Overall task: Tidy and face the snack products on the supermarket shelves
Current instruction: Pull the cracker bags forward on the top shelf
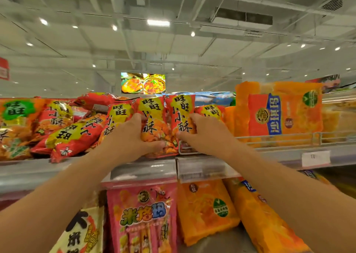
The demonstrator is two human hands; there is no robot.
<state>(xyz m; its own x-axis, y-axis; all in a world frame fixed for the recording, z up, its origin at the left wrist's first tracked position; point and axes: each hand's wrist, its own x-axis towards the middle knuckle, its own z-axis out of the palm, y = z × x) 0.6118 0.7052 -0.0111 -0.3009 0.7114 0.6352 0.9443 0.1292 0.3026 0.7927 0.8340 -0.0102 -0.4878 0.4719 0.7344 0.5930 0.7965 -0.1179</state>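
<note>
Two upright red-and-yellow snack bags stand side by side on the top shelf [57, 168], the left bag [153, 118] and the right bag [182, 114]. My left hand [134, 137] grips the left bag from its left side, thumb curled under its lower front. My right hand [204, 135] grips the right bag from its right side. More of the same red bags [75, 135] lie toppled in a heap to the left. Another one [211, 110] stands behind my right hand.
Large orange packs [285, 114] stand at the right behind a wire rail [279, 135]. A white price tag [316, 158] hangs on the shelf edge. Below it lean a pink bag [142, 218], orange bags [206, 210] and a cream bag [82, 233].
</note>
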